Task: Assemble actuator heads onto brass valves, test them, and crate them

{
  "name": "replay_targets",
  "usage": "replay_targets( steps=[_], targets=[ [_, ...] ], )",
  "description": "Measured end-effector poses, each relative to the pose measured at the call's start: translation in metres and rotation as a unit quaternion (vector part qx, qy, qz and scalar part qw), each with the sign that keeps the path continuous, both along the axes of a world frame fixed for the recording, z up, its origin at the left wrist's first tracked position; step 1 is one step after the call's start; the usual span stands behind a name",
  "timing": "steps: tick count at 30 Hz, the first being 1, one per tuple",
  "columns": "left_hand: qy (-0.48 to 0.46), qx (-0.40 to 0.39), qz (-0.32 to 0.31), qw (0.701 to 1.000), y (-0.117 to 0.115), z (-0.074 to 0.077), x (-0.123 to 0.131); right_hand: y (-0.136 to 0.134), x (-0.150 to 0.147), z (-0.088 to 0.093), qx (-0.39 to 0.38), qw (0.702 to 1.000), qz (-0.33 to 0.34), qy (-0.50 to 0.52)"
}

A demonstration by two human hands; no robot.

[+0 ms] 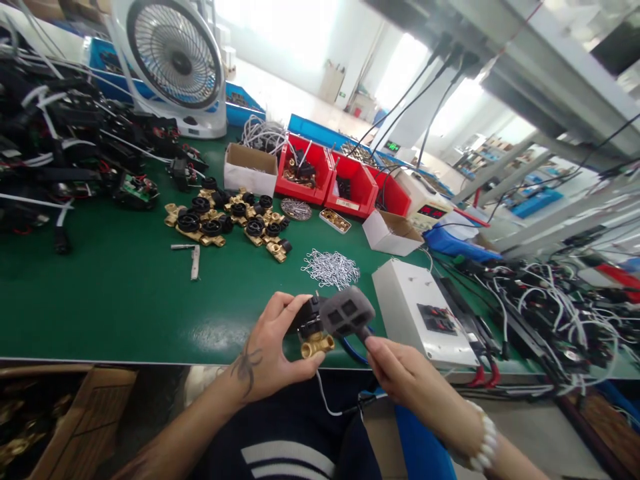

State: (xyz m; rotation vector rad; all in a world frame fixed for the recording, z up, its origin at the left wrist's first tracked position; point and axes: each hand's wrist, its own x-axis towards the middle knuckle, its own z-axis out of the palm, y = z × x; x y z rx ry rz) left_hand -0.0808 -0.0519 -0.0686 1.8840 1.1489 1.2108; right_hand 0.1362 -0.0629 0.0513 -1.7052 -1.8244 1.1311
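My left hand [280, 343] is closed round a brass valve [316, 345] with a black housing on top, thumb below by the brass body and fingers at the housing. A white cable hangs down beneath it. In my right hand [407, 370] is the dark handle of a grey mallet-like tool [349, 312], whose blocky head has square recesses. That head is over the right side of the black housing; whether they touch I cannot tell. Just beyond lies a pile of small bent wire clips [331, 268].
Several brass valve bodies [200, 227] with black caps lie behind, near a small L-shaped tool [194, 260]. Red bins [306, 187], white boxes [250, 170] and a fan [175, 60] stand farther back. A white switch box [420, 313] and tangled cables [565, 320] occupy the right.
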Motion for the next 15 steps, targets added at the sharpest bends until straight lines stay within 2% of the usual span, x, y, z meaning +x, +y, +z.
replay_targets(
  steps=[2,6,7,11,12,15],
  targets=[
    [0.000,-0.004,0.000,1.000,-0.0006,0.0000,-0.0001,0.0003,0.0005,0.0022,-0.040,0.999,-0.001,0.017],
    [0.006,0.005,-0.005,1.000,-0.0008,-0.0001,0.0001,-0.0008,0.0029,0.0057,0.038,0.984,-0.126,0.123],
    [0.005,0.006,-0.006,1.000,-0.0007,-0.0001,0.0000,-0.0014,0.0025,0.0037,0.037,0.985,-0.123,0.117],
    [0.002,-0.002,-0.009,1.000,0.0002,0.0001,-0.0013,-0.0018,0.0037,-0.0021,-0.065,0.998,-0.005,0.007],
    [0.003,-0.002,-0.009,1.000,0.0004,0.0003,-0.0015,-0.0014,0.0052,-0.0008,-0.054,0.998,-0.014,0.010],
    [0.010,-0.002,-0.011,1.000,0.0009,0.0013,-0.0011,-0.0004,0.0077,0.0033,0.069,0.986,-0.123,0.088]
  ],
)
